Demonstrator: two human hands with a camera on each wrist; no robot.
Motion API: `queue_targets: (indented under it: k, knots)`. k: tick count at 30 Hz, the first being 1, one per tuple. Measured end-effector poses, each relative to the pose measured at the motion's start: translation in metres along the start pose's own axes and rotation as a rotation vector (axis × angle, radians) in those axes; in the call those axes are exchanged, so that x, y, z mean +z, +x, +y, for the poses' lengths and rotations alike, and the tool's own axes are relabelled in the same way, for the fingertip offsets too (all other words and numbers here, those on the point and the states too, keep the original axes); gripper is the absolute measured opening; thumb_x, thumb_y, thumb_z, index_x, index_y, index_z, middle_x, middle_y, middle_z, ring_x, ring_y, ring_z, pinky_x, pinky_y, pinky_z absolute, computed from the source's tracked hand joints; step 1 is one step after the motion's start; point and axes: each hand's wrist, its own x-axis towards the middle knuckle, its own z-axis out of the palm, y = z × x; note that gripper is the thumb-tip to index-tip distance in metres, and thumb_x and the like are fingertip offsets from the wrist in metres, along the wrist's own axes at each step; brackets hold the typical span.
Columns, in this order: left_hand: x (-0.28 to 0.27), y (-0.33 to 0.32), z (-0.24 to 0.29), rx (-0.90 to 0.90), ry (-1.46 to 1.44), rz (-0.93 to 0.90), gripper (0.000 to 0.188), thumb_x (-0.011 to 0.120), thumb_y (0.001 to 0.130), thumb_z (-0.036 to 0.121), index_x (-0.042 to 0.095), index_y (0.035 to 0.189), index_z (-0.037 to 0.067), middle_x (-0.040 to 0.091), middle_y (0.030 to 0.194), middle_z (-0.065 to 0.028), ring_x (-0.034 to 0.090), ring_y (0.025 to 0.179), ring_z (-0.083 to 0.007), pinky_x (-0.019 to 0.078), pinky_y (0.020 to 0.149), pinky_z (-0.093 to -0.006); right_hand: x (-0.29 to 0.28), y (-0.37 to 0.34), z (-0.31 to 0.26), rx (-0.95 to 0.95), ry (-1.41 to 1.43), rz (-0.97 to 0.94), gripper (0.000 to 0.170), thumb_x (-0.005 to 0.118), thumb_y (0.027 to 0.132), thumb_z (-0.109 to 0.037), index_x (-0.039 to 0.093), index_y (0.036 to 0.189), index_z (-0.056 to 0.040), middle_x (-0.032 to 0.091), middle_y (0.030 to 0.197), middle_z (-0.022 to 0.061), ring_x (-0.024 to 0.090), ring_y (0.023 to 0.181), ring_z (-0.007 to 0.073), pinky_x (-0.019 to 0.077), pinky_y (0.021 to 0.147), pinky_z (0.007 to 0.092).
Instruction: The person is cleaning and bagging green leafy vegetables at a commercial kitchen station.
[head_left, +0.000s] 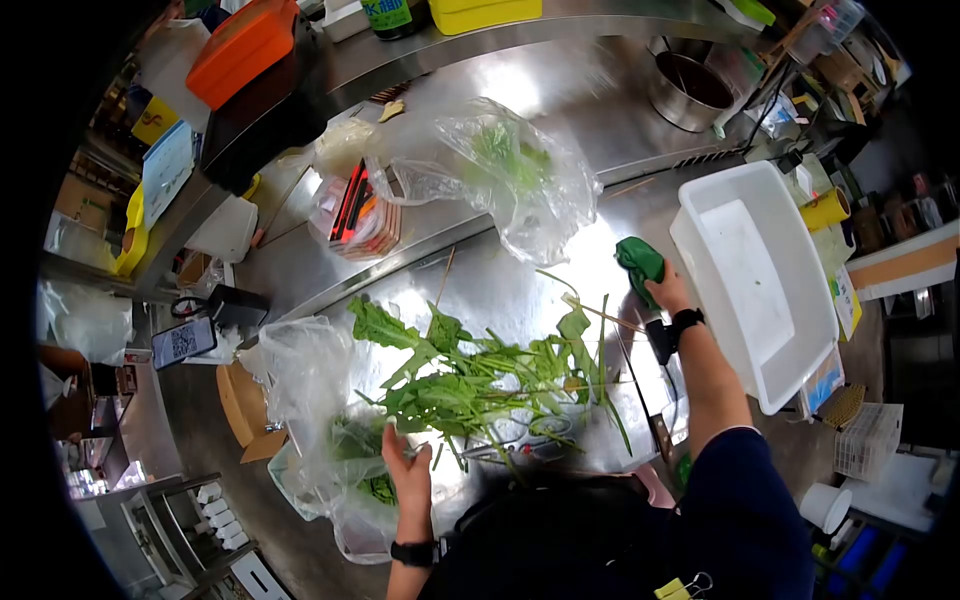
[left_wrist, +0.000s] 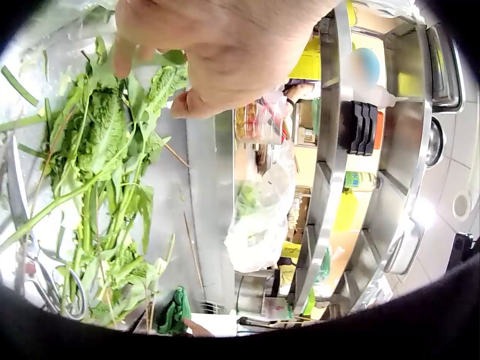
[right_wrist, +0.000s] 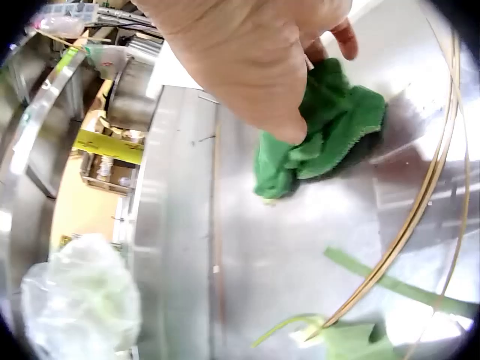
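Note:
My right hand holds a crumpled green cloth on the steel counter, left of a white tub. In the right wrist view the cloth bunches under the fingers and thumb. My left hand is at the near left edge of a loose pile of leafy greens, beside a clear plastic bag with more greens inside. Its fingers look relaxed over the leaves in the left wrist view, with nothing gripped. Scissors lie among the stems.
Thin sticks and loose stems lie across the counter near the cloth. A knife with a wooden handle rests at the near right. Behind, a ledge carries a clear bag of greens, a basket and a metal pot.

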Motion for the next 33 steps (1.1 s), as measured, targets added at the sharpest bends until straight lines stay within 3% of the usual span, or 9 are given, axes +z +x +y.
queue_targets:
  k: [2,9,13,19,23,29,31,32,33]
  knots:
    - [-0.011,-0.01,-0.032,-0.035,0.064,0.027,0.061,0.059,0.076,0.005,0.03,0.13,0.004,0.031,0.129,-0.0118,0.039,0.112,-0.026,0.0396,0.087,-0.0352,0.01,-0.003,-0.029,0.061,-0.174,0.02,0.06,0.06,0.072,-0.024,0.038,0.127,-0.0149,0.05,0.114,0.0201,0.048,0.105,0.0396,0.0405,0.087,0.0434]
    - [0.006,-0.023,-0.049,-0.283,-0.011,-0.08,0.037,0.058,0.08,0.009,0.046,0.114,0.003,0.049,0.107,-0.0102,0.05,0.096,-0.0199,0.0471,0.07,-0.0295,0.07,-0.063,-0.139,-0.554,-0.319,-0.339,0.053,0.061,0.07,-0.019,0.044,0.12,-0.0164,0.048,0.107,0.0171,0.046,0.094,0.0394,0.0447,0.078,0.0437]
    - [0.028,-0.012,-0.021,0.104,0.222,-0.138,0.025,0.058,0.078,0.005,0.054,0.103,0.004,0.051,0.104,-0.0078,0.053,0.089,-0.0165,0.0464,0.062,-0.0261,0.048,-0.122,-0.196,-0.706,-0.098,-0.748,0.057,0.058,0.074,-0.049,0.047,0.122,-0.0193,0.051,0.114,0.0137,0.05,0.105,0.0329,0.0396,0.091,0.0408]
    - [0.034,0.007,-0.018,-0.053,0.235,-0.052,0.014,0.058,0.078,0.008,0.06,0.092,0.006,0.058,0.09,-0.0091,0.057,0.078,-0.0189,0.0455,0.061,-0.0286,0.133,0.035,-0.151,-0.72,0.35,-0.092,0.031,0.051,0.079,-0.023,0.057,0.104,-0.0069,0.061,0.097,0.0112,0.057,0.09,0.0304,0.045,0.078,0.0378]
    - [0.073,0.073,0.036,0.332,0.475,-0.06,0.013,0.057,0.078,0.01,0.059,0.089,0.003,0.057,0.082,-0.0161,0.057,0.071,-0.0285,0.0452,0.059,-0.0344,0.108,0.071,-0.159,-0.648,0.212,-0.243,0.03,0.05,0.079,-0.023,0.057,0.104,-0.0068,0.061,0.099,0.0116,0.056,0.092,0.0305,0.0431,0.081,0.0386]
    - [0.114,0.18,0.011,0.371,0.847,0.096,0.014,0.054,0.08,0.015,0.058,0.087,0.005,0.058,0.085,-0.0139,0.057,0.078,-0.0317,0.0463,0.068,-0.0401,0.098,0.025,-0.127,-0.755,0.448,-0.434,0.029,0.049,0.08,-0.022,0.057,0.103,-0.0067,0.06,0.1,0.0123,0.054,0.096,0.0307,0.0401,0.086,0.0397]
    - [0.119,0.194,0.0,0.35,0.94,0.123,0.014,0.053,0.08,0.016,0.057,0.088,0.005,0.058,0.087,-0.0132,0.057,0.08,-0.0319,0.0463,0.071,-0.0404,0.031,-0.022,-0.166,-0.958,-0.063,-0.267,0.027,0.046,0.082,-0.021,0.058,0.103,-0.0093,0.059,0.107,0.0104,0.049,0.107,0.0278,0.0308,0.094,0.0438]
    - [0.12,0.198,-0.003,0.303,1.016,0.088,0.014,0.053,0.08,0.016,0.057,0.088,0.006,0.058,0.087,-0.0127,0.056,0.081,-0.0318,0.0462,0.072,-0.04,0.03,-0.034,-0.163,-0.853,0.112,-0.4,0.027,0.045,0.082,-0.019,0.057,0.104,-0.01,0.058,0.108,0.0103,0.05,0.106,0.0257,0.0298,0.096,0.044]
    - [0.121,0.2,-0.006,0.257,1.093,0.05,0.013,0.053,0.08,0.016,0.056,0.088,0.006,0.058,0.088,-0.0122,0.055,0.083,-0.0317,0.0461,0.073,-0.0397,0.03,-0.047,-0.156,-1.171,-0.37,-0.118,0.024,0.045,0.081,-0.015,0.054,0.103,-0.0102,0.059,0.106,0.0101,0.052,0.104,0.0239,0.0283,0.098,0.0451]
